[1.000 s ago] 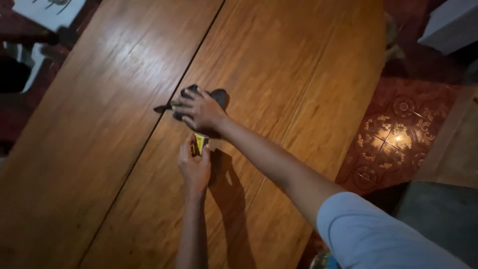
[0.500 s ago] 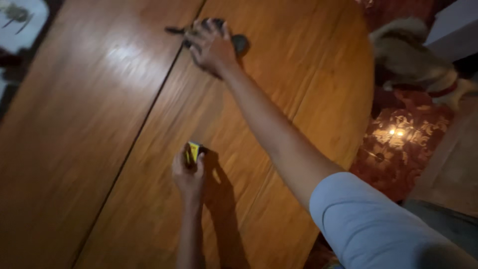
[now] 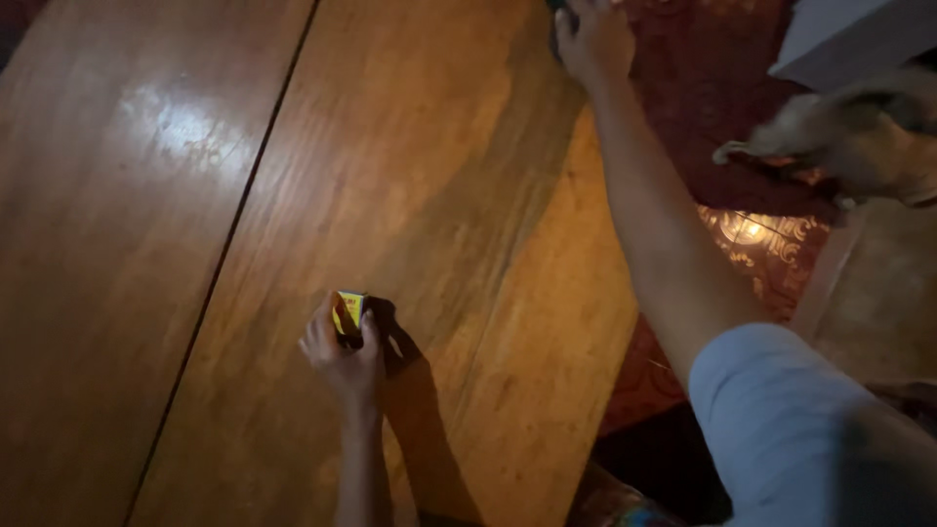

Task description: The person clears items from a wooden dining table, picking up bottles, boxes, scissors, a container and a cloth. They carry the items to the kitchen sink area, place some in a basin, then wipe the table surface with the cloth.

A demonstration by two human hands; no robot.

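Left hand is down on the wooden table, fingers wrapped around a small yellow box, and that grip is firm: the box stands up out of the top of the fist, thumb on its near face, the other fingers curled behind it. The box shows a yellow face with a darker edge (too small to make out anything more on it). Just right of the grip, the hand's own shadow falls dark across the wood.

Well up and to the right of that grip, the right hand is stretched out to the far edge of the table, arm fully extended, a pale short sleeve at the shoulder. The fingers are bent over something dark at the top edge of the view, mostly cut off, so I cannot tell whether that hand is clamped on it or only resting there.

Left of the box, a long straight seam runs down the tabletop between two boards, with a bright glare patch beyond it. Off the table, right of the outstretched arm, there is a red patterned floor and a light-furred animal, blurred.
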